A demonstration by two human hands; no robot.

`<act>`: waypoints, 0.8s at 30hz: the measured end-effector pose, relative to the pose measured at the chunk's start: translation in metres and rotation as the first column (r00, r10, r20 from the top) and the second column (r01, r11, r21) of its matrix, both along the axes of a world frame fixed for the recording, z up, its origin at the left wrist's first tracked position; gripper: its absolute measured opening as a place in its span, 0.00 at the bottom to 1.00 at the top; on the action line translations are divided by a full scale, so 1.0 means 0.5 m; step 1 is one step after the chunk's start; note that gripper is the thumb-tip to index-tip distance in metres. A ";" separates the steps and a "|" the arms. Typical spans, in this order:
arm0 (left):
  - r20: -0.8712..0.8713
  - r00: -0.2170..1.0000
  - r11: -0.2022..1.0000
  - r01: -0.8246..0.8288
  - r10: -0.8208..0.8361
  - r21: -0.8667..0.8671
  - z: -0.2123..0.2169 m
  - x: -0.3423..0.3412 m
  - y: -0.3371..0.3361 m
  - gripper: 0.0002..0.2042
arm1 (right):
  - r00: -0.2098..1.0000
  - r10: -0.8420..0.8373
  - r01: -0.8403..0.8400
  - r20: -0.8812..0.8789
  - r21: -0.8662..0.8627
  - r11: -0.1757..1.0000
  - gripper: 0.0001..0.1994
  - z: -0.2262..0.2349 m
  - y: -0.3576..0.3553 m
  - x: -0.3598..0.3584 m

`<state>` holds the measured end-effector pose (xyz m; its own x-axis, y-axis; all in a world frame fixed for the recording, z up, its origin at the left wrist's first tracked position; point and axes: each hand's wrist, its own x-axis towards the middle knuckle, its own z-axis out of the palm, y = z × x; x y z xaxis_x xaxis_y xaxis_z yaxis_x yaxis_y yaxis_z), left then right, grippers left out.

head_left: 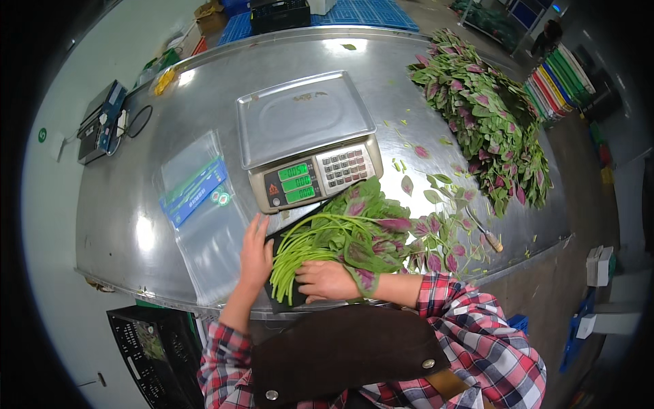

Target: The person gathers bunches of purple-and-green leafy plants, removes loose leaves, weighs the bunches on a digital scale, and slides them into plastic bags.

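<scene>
- Along the near edge of the metal worktop point(174, 133), right in front of you, lies the bunch of greens point(361, 235), stems toward your left and green-and-purple leaves toward your right.
- Your left hand point(255, 251) stands upright beside the stem ends, its fingers stretched out and holding nothing; whether it touches the stems you cannot tell from here.
- Your right hand point(327, 279) lies on the stems with its fingers bent and close together; how firmly they grip is hidden.
- Just beyond the bunch you have a scale point(306, 126) with a broad metal pan and green-lit displays.
- To your left, clear plastic bags point(211, 255) with a blue printed band lie flat on the shiny steel.
- On your right, loose leaves point(446, 252) and bits of stem litter the worktop, near a wooden-handled knife point(494, 241); a big heap of greens point(487, 126) fills the far right side.
- Around you, the room has a pale wall point(61, 218) on the left, a black crate point(139, 347) below the worktop, a blue pallet point(378, 13) beyond its far edge, and a colourful stack point(560, 82) at upper right.
</scene>
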<state>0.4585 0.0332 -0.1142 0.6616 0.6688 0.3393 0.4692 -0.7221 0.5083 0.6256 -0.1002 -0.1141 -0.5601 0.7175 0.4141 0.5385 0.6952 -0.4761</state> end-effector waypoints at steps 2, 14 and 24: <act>0.155 0.988 1.000 0.014 -0.016 0.010 0.019 -0.008 -0.055 0.23 | 0.993 -0.086 0.087 0.086 -0.012 0.996 0.25 0.015 0.003 0.030; -0.506 0.862 0.998 0.056 -0.041 0.015 -0.075 0.021 -0.128 0.42 | 0.689 -0.507 0.639 0.518 -0.103 0.762 0.47 -0.098 -0.039 0.204; -0.388 0.794 0.884 0.423 -0.468 -0.200 -0.017 0.120 -0.272 0.07 | 0.687 -0.422 0.645 0.591 -0.230 0.728 0.45 -0.037 -0.028 0.173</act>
